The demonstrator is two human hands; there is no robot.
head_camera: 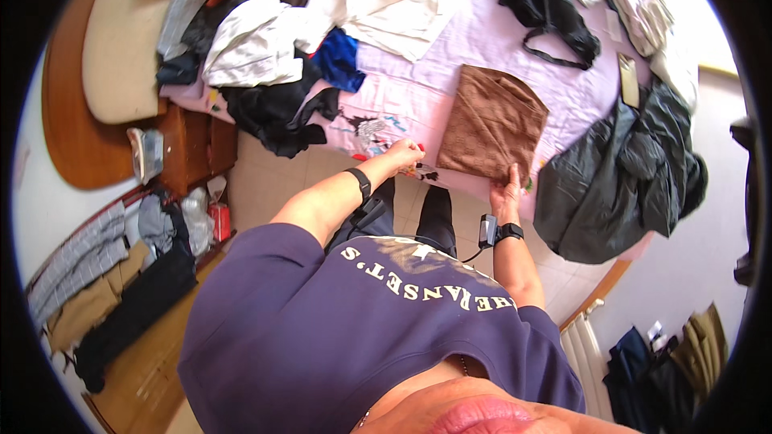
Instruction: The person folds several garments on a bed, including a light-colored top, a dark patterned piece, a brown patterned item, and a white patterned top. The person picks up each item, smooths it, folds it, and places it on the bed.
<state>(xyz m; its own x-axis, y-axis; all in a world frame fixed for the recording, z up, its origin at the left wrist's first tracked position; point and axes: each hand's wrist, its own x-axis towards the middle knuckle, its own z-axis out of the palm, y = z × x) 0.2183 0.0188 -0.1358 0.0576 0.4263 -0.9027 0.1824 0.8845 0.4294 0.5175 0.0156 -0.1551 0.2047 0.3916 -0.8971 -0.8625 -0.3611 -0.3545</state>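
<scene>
A folded brown patterned garment [491,123] lies flat at the near edge of the bed. My right hand [506,192] grips its near right corner, the thumb on top and the other fingers hidden below. Left of the garment and apart from it, my left hand [407,154] hovers at the bed's edge with its fingers curled in; nothing shows in it. Beneath both is a pink and lilac bedsheet [410,90] with printed figures along the near side.
Left on the bed are white garments [253,42], a black garment [271,114] and a blue cloth [338,60]. A black bra [555,24] lies beyond the brown garment. A dark shiny jacket [615,174] hangs over the right edge. A wooden nightstand [196,144] stands left.
</scene>
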